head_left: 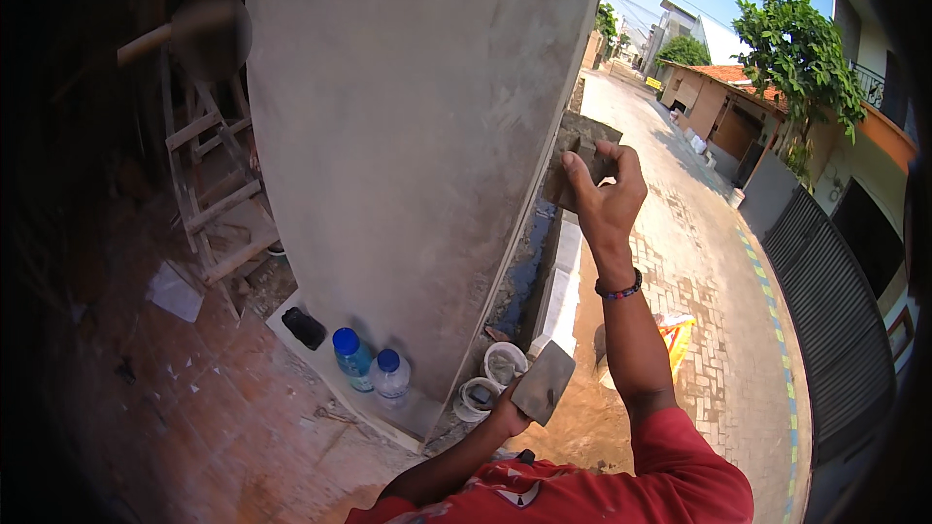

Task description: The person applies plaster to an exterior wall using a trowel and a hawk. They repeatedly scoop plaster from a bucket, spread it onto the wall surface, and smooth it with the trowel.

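Observation:
My right hand (612, 199) is raised at the edge of the grey plastered wall (408, 136). Its thumb and fingers are closed around a plastering float (590, 132), a dark rectangular plate lying against the narrow end face of the wall; the fingers hide part of it. Lower down, my left hand (509, 415) grips a flat grey rectangular board (546, 383), tilted upward in front of my chest. Just beyond that hand stand two small white buckets (505, 361) with greyish insides.
Two blue-capped bottles (352, 359) and a black object (304, 328) stand on a ledge at the wall's foot. A wooden stepladder (218, 184) is at the left. White blocks (555, 296) line the wall's outer side, and a paved street (680, 233) runs along the right.

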### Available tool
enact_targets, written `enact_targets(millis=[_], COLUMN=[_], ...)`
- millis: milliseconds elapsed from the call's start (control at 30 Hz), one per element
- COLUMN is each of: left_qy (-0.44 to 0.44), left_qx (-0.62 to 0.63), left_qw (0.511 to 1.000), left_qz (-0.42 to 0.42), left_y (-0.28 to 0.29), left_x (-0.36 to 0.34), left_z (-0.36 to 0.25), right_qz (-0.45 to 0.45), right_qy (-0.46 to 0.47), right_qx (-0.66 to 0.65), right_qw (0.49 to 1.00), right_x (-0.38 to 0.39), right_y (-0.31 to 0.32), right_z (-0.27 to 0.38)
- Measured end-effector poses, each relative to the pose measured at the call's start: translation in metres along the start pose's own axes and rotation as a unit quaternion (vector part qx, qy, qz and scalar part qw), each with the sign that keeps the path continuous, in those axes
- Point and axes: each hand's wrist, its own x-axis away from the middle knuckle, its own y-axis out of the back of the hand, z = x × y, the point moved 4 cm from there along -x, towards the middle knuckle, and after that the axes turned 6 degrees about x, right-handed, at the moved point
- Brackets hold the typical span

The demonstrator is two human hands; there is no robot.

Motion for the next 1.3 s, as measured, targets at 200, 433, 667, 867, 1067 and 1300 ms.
enact_targets(millis=[200, 433, 667, 867, 1067, 1300], left_qy=[0.01, 0.007, 0.04, 0.048, 0.011, -0.008], left_qx=[0.006, 0.012, 0.009, 0.008, -0.015, -0.019], left_qw=[0.999, 1.0, 0.998, 0.997, 1.0, 1.0], left_qz=[0.04, 0.021, 0.041, 0.052, -0.014, -0.006], left_y=[-0.004, 0.003, 0.011, 0.0, 0.001, 0.0], left_x=[0.001, 0.003, 0.001, 0.0, 0.01, 0.006], left_z=[0.003, 0.002, -0.004, -0.003, -0.007, -0.024], right_qz=[-0.075, 0.038, -0.1, -0.103, 0.059, -0.009], right_qy=[0.045, -0.024, 0.039, 0.059, 0.01, -0.016], right_qx=[0.041, 0.025, -0.022, 0.04, 0.018, -0.238], right_qw=[0.995, 0.999, 0.994, 0.992, 0.998, 0.971], right_x=[-0.11, 0.002, -0.106, -0.138, 0.011, -0.087], right_y=[0.008, -0.019, 0.018, -0.006, -0.013, 0.03], right_z=[0.035, -0.012, 0.027, 0.03, -0.013, -0.025])
